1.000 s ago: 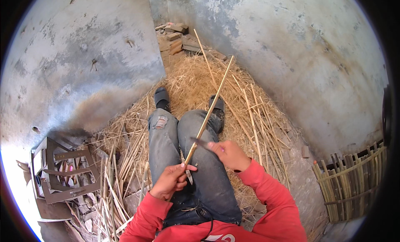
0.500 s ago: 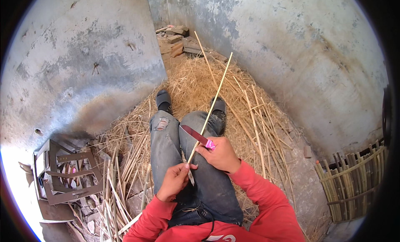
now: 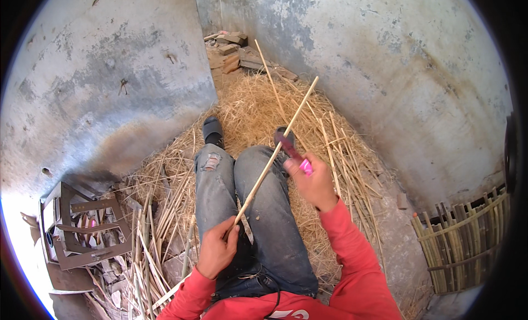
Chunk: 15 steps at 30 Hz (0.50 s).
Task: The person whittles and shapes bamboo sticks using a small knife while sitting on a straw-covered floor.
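My left hand grips the lower end of a long, thin, pale strip of bamboo. The strip slants up and away to the right over my knees. In my right hand is a knife with a pink and white handle, its reddish-dark blade slightly blurred. The blade's tip meets or crosses the strip beyond my knees; whether it touches cannot be told. My right fingers are closed round the handle, apart from the strip.
Straw-like shavings cover the ground around my feet. Loose bamboo strips lie at right, more sticks at left. A broken brown frame stands at left, a slatted bamboo piece at right. Bricks lie by the far walls.
My right hand with the knife has moved away from me along the strip, off to the right. My left hand has shifted slightly down and left, and the strip leans further right.
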### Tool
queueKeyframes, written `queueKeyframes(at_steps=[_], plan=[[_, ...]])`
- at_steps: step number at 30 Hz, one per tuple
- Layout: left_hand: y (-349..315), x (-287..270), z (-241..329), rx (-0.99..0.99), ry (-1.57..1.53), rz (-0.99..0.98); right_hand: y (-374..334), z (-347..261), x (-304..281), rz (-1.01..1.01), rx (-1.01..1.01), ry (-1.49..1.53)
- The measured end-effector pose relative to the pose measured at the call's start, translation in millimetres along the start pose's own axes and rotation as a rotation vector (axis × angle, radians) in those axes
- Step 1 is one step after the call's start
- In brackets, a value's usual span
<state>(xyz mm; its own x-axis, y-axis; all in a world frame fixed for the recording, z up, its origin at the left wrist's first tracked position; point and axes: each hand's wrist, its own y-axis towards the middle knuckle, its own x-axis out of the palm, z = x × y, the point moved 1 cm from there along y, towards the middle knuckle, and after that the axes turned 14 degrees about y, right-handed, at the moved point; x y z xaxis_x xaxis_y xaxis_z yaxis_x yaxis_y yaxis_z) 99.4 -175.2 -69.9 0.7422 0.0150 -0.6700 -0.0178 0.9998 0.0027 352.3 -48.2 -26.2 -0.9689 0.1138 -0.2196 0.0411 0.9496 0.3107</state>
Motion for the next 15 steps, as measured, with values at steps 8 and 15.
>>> queueKeyframes(at_steps=[8,15], plan=[[-29.3,-34.6,-16.2,-0.093,0.048,-0.067,64.4,72.0,-17.4,0.125,-0.097,-0.276],[-43.0,-50.3,-52.5,0.206,0.274,0.131,130.5,90.5,-37.3,0.251,-0.102,-0.436]])
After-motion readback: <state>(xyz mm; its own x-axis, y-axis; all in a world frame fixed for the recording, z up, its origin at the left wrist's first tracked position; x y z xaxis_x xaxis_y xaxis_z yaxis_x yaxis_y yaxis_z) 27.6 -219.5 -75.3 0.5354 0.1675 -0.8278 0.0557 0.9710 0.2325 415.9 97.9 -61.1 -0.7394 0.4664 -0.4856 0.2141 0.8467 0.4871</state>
